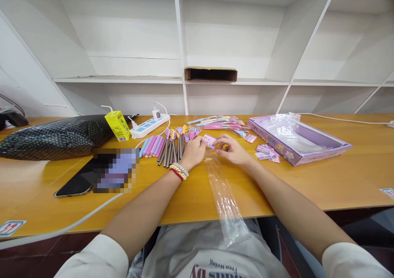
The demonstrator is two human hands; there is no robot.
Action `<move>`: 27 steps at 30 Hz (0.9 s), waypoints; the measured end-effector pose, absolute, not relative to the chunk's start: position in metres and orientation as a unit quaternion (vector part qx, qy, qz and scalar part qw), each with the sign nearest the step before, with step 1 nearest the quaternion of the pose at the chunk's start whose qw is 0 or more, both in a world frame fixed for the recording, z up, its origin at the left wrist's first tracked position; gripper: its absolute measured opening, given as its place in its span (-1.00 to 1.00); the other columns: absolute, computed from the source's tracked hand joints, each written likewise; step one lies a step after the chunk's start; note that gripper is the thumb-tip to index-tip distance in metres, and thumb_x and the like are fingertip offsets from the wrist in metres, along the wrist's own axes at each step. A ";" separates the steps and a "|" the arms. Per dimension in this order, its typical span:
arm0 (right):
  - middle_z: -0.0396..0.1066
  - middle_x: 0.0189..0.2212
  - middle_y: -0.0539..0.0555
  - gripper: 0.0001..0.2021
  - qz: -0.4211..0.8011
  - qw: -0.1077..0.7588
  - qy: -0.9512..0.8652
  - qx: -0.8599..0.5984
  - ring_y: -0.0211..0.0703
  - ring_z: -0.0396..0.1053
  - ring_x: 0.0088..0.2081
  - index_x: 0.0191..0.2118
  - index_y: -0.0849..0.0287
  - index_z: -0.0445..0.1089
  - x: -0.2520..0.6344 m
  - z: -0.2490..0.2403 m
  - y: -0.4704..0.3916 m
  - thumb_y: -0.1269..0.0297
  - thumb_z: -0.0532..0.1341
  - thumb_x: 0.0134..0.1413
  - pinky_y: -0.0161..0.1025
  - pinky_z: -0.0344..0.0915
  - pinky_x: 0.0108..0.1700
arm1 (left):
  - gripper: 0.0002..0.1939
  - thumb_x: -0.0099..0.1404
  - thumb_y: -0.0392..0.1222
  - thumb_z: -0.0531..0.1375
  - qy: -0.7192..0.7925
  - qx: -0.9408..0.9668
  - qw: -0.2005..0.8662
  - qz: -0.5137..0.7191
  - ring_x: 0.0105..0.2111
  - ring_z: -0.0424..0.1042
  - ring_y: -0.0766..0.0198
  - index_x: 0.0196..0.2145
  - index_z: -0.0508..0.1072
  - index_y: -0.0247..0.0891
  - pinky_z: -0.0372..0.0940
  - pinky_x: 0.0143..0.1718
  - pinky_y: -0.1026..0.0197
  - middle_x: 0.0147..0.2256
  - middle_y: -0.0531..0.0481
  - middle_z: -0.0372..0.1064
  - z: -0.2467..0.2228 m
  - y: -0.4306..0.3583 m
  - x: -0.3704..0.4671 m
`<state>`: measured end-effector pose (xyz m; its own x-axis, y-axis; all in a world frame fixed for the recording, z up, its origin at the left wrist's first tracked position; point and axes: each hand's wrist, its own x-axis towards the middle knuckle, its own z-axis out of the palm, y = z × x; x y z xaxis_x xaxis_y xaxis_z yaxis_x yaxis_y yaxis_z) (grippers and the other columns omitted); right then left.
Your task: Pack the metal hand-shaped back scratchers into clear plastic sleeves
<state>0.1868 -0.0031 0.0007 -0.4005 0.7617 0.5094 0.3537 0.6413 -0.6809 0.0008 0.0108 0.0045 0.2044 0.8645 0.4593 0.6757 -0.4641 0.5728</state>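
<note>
A small pink-and-purple printed card (209, 141) is between my hands, above the table. My left hand (194, 151), with bracelets at the wrist, is closed at the card's left edge. My right hand (232, 149) pinches its right edge with bent fingers. A long clear plastic bag (222, 192) stretches from just under my fingers over the table edge to my lap; whether a finger also grips its top is unclear. Left of my hands lie dark metal rods with colourful claw-shaped heads (174, 144) and pastel foam-like tubes (152, 146).
Similar printed cards (268, 153) lie beside a purple box (295, 140) on the right. Packed pieces in plastic (220, 123) are behind my hands. Leftward are a power strip (150, 126), yellow drink carton (117, 125), phone (76, 175) and black wrapped bundle (61, 136). A white cable (76, 222) crosses the table.
</note>
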 end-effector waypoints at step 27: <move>0.39 -0.14 0.38 -0.48 0.023 0.086 -0.520 -0.849 0.15 0.36 -0.11 -0.06 0.31 0.39 0.301 0.023 0.023 0.06 0.18 -0.12 -0.10 0.28 -0.23 | -0.79 0.26 -0.14 0.01 0.438 0.868 0.021 0.232 -0.28 0.37 0.21 -0.27 0.38 -0.24 0.25 -0.23 0.16 -0.29 -0.06 0.37 0.001 0.000 0.002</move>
<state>0.3006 0.0233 0.0229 0.4575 0.8878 0.0506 0.8800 -0.4438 -0.1693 0.0021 -0.0001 0.0015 0.5087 0.7702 0.3847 0.7502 -0.6158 0.2408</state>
